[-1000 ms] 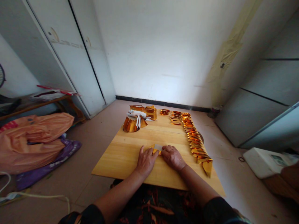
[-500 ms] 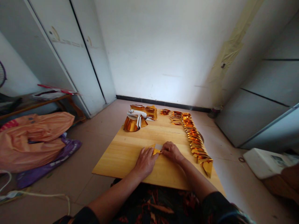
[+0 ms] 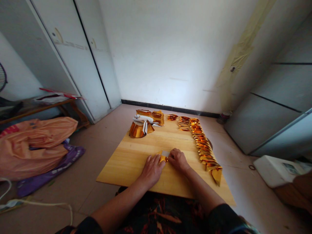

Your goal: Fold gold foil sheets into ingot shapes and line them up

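A small sheet of gold foil paper (image 3: 163, 158), partly folded, lies on the wooden board between my hands. My left hand (image 3: 151, 170) rests on its left part, fingers stretched out and pressing it against the board. My right hand (image 3: 178, 160) is closed, its fingertips pinching the sheet's right end. A greyish patch (image 3: 165, 153) shows just behind the fold; my fingers hide the rest. Along the board's right side runs a row of folded gold foil pieces (image 3: 203, 144), overlapping one another.
The wooden board (image 3: 119, 165) spans the space before me. At its back left are curved gold foil sheets (image 3: 137, 129) with white bundles (image 3: 143, 118). More folded pieces (image 3: 184, 123) lie at the back. Orange and purple bags (image 3: 36, 139) sit on the floor, left; a white box (image 3: 275, 170) stands right.
The front edge of the foil sheet has curled over between my hands and its shape has shifted. My right hand has moved slightly; my left hand stays nearly in place.
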The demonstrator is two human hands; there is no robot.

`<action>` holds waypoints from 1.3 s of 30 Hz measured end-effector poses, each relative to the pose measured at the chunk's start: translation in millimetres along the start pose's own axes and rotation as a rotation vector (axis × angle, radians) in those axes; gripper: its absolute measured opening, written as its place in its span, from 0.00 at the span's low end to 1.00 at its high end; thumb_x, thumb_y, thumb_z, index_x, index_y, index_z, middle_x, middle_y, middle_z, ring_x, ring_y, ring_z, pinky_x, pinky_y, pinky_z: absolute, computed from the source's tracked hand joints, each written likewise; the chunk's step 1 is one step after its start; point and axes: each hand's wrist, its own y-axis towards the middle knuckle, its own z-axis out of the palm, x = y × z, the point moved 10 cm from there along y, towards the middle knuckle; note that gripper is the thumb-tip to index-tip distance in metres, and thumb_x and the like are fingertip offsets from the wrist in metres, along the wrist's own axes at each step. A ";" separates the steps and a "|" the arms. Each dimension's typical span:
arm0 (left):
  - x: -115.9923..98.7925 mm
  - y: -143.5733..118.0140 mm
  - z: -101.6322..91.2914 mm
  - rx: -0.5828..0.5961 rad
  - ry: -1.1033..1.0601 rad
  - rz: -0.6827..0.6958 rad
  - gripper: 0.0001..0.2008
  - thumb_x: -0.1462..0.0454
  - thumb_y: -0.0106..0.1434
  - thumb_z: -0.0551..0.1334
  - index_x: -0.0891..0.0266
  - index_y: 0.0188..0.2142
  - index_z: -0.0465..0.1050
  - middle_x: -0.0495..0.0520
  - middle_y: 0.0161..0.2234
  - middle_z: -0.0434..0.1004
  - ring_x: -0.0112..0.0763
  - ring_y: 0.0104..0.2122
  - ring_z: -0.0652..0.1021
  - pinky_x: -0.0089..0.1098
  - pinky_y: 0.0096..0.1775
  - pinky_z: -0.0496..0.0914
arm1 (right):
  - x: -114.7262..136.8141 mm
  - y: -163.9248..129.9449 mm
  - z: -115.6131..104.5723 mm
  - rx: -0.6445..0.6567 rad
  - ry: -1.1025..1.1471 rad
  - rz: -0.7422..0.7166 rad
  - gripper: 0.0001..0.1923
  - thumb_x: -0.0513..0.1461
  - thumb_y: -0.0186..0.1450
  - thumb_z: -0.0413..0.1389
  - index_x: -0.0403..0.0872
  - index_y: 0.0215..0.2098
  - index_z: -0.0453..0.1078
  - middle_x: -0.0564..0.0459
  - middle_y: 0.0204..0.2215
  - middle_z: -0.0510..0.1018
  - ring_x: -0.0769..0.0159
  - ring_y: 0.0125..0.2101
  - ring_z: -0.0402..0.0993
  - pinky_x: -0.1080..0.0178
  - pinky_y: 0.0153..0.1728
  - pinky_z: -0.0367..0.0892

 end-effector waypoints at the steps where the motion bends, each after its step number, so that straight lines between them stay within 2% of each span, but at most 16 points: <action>1: 0.0 0.0 -0.2 -0.002 -0.004 -0.001 0.11 0.68 0.64 0.54 0.59 0.44 0.70 0.62 0.52 0.70 0.42 0.52 0.70 0.46 0.53 0.61 | 0.0 -0.8 -0.5 -0.013 -0.008 0.016 0.06 0.34 0.59 0.55 0.46 0.24 0.67 0.54 0.27 0.71 0.69 0.29 0.65 0.68 0.29 0.54; 4: -0.6 0.4 -1.6 0.005 -0.014 0.002 0.11 0.67 0.64 0.53 0.58 0.45 0.70 0.62 0.52 0.70 0.42 0.52 0.69 0.45 0.53 0.61 | -0.6 -2.8 -0.7 -0.039 -0.028 0.058 0.06 0.33 0.59 0.54 0.46 0.24 0.67 0.54 0.27 0.71 0.69 0.29 0.65 0.67 0.29 0.53; 10: 0.5 0.7 -3.0 0.025 -0.055 -0.012 0.15 0.66 0.64 0.55 0.50 0.50 0.69 0.59 0.53 0.69 0.40 0.53 0.69 0.46 0.52 0.61 | 1.2 -5.0 -2.7 -0.067 -0.001 0.057 0.06 0.32 0.58 0.54 0.46 0.24 0.66 0.54 0.28 0.71 0.69 0.30 0.65 0.67 0.31 0.54; 15: 1.7 -0.3 0.5 0.041 -0.068 -0.031 0.15 0.64 0.64 0.55 0.50 0.49 0.70 0.59 0.54 0.68 0.41 0.53 0.68 0.47 0.52 0.61 | -2.4 -3.7 -1.3 -0.026 0.034 0.085 0.06 0.32 0.57 0.54 0.46 0.24 0.67 0.54 0.28 0.71 0.69 0.30 0.65 0.67 0.31 0.55; 23: 3.0 1.0 0.1 0.148 -0.135 -0.132 0.16 0.65 0.64 0.55 0.50 0.49 0.70 0.60 0.56 0.66 0.43 0.56 0.66 0.47 0.51 0.62 | -8.8 0.1 -1.1 0.002 0.162 0.109 0.04 0.32 0.54 0.56 0.46 0.24 0.68 0.54 0.28 0.72 0.69 0.30 0.68 0.68 0.31 0.60; 30: 2.9 2.4 -1.4 0.194 -0.163 -0.153 0.16 0.66 0.63 0.54 0.51 0.48 0.70 0.60 0.57 0.65 0.45 0.57 0.64 0.51 0.52 0.60 | -14.7 2.9 -2.0 0.059 0.287 0.055 0.10 0.27 0.52 0.53 0.46 0.26 0.70 0.54 0.29 0.73 0.70 0.31 0.69 0.69 0.34 0.64; 35: 5.0 2.7 -0.8 0.224 -0.201 -0.165 0.16 0.66 0.63 0.53 0.50 0.49 0.70 0.59 0.58 0.63 0.44 0.58 0.63 0.53 0.54 0.57 | -13.1 1.1 -0.6 0.093 0.267 0.125 0.04 0.32 0.54 0.57 0.45 0.29 0.71 0.53 0.31 0.72 0.69 0.32 0.68 0.68 0.34 0.62; 39: 4.9 3.3 -2.5 0.223 -0.219 -0.173 0.16 0.66 0.62 0.54 0.50 0.48 0.70 0.59 0.58 0.64 0.44 0.58 0.63 0.54 0.54 0.55 | -10.2 1.8 -2.6 0.097 0.186 0.155 0.08 0.33 0.51 0.60 0.44 0.31 0.72 0.52 0.33 0.73 0.68 0.33 0.68 0.67 0.35 0.62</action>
